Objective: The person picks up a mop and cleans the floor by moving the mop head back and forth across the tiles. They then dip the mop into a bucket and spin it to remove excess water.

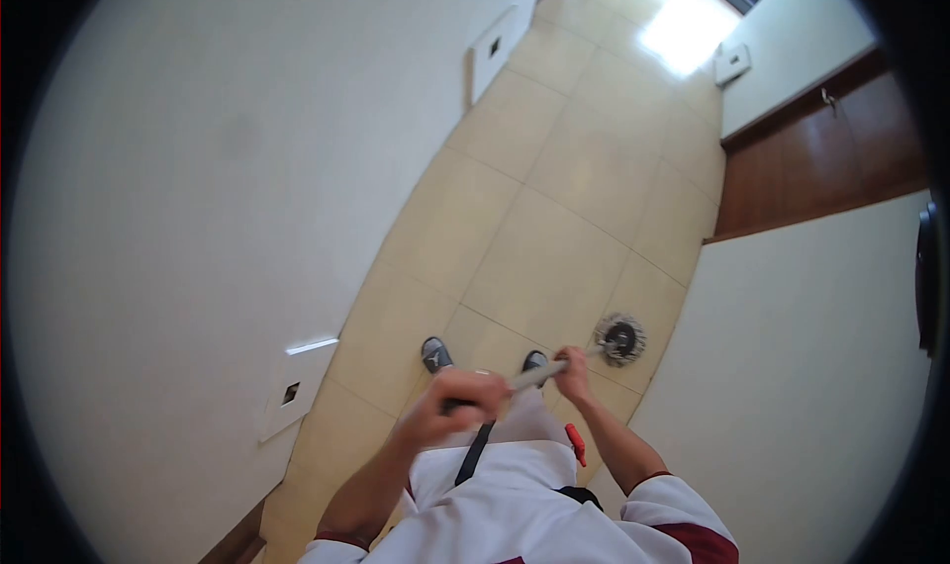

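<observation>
A mop with a pale handle (534, 375) slants across the front of my body. Its round head (621, 339) has grey-white strands around a dark centre and rests on the tiled floor near the right wall. My left hand (463, 403), slightly blurred, is wrapped around the dark upper end of the handle. Lower down, closer to the mop head, my right hand (572, 374) grips the shaft. Both hands are closed.
Beige floor tiles (554, 257) run up a corridor between white walls. Wall plates (291, 394) project on the left. On the right is a brown wooden door (821, 148) with a metal handle. My grey shoes (434, 353) stand just beyond my hands.
</observation>
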